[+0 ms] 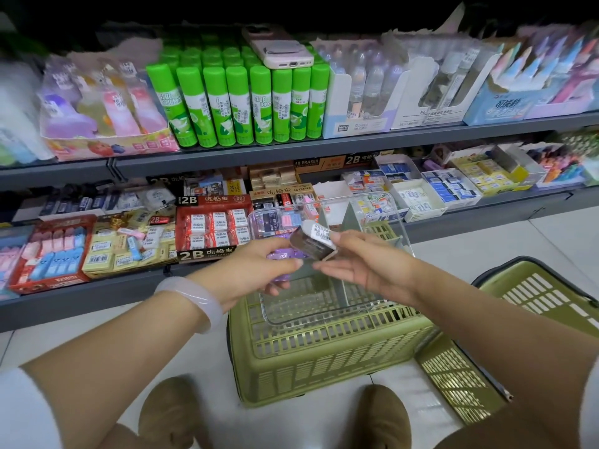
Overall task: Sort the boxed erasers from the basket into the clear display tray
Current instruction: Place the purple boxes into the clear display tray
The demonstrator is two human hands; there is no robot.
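Note:
A dark boxed eraser (309, 247) with a white barcode label hangs between both hands above the clear display tray (327, 314). My right hand (359, 264) pinches the box, thumb on top and fingers beneath. My left hand (256, 268) grips a purple eraser pack (281, 256), and its thumb touches the box's lower edge. The divided tray rests on top of the green basket (324, 358) on the floor. A few boxed erasers (282, 220) lie in the tray's far left compartment. The basket's inside is mostly hidden by the tray.
A second green basket (538, 296) stands on the floor to the right. Shelves ahead hold eraser boxes (212, 226), green glue sticks (236, 105) and a phone (280, 48) lying on top of them. My shoes (171, 413) are just before the basket.

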